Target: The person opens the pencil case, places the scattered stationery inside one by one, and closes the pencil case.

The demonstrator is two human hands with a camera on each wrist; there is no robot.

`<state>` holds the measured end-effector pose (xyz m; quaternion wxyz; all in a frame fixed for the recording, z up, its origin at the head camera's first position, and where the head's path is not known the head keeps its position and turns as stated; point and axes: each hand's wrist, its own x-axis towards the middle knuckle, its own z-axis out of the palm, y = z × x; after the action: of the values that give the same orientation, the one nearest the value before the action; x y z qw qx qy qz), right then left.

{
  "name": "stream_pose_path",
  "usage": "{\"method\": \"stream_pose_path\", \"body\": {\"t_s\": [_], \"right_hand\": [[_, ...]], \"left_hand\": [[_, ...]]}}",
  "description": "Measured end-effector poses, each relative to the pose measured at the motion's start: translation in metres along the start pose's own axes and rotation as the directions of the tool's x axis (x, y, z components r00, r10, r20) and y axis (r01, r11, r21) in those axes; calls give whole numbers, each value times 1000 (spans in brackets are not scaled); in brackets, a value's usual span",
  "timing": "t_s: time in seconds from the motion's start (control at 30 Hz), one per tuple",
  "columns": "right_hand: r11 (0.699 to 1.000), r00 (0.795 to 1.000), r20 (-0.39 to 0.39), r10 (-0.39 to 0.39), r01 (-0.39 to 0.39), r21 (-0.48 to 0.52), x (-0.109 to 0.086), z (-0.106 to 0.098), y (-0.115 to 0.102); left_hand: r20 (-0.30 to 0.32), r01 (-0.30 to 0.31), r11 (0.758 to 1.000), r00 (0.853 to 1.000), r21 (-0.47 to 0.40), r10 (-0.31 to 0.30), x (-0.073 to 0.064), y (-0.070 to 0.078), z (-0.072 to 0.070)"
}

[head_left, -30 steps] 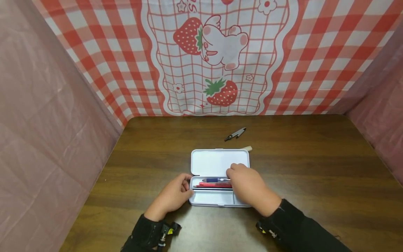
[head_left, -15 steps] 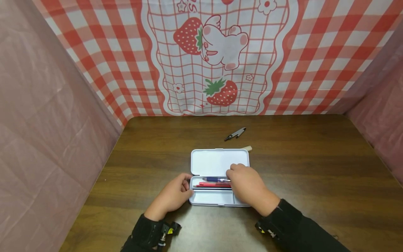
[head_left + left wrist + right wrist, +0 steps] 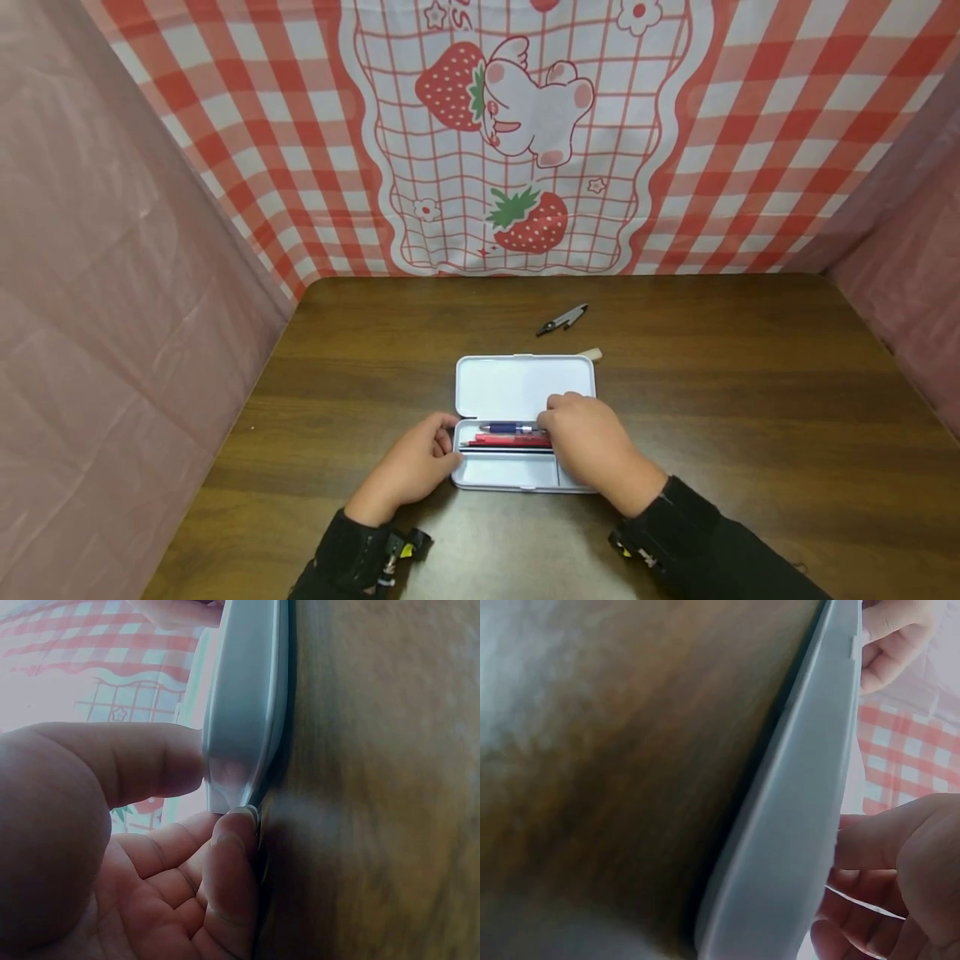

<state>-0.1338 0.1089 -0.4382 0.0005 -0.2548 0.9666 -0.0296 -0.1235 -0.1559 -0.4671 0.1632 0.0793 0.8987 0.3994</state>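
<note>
In the head view, an open white pencil case [image 3: 503,472] lies on a wood-grain desk [image 3: 360,342], its lid [image 3: 487,385] folded back on the far side. A person's left hand [image 3: 415,460] grips the left end of the pencil case. The right hand [image 3: 596,442] covers its right end, fingers bent at a blue pen [image 3: 508,428] whose right end disappears beneath them; whether they hold it cannot be told. Red writing tools [image 3: 512,440] lie beside the pen in the pencil case's far compartment. Beyond the pencil case, a beige block [image 3: 592,354] shows partly past the lid, and a silver-and-black compass [image 3: 562,320] lies farther off, before a red-checked cloth [image 3: 780,125].

In the left wrist view, thumb and fingers press close together against the pencil case's end.

In the right wrist view, the right hand's fingers curl at the pencil case's rim, with the left hand at its opposite end.
</note>
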Motion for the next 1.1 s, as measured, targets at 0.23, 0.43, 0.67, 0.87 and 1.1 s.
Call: {"method": "stream_pose_path", "body": {"t_s": [0.23,0.43,0.67,0.87,1.1], "right_hand": [[1000,1000,20,-14,14,-5,1,1,0],[992,999,31,-15,11,129,1,3,6],[948,997,11,75,-75,310,5,6,13],[912,980,93,177,-199,359,10,6,17],[893,966,131,221,-254,371,13,6,21]], "left_hand": [[-2,-4,1000,1000,-8,4,-1,1,0],[-3,-12,1000,1000,-9,12,-1,0,0],[-4,-23,1000,1000,1,23,0,0,0],[-2,-26,1000,1000,-2,26,0,0,0],[-1,-20,1000,1000,-6,20,1,0,0]]}}
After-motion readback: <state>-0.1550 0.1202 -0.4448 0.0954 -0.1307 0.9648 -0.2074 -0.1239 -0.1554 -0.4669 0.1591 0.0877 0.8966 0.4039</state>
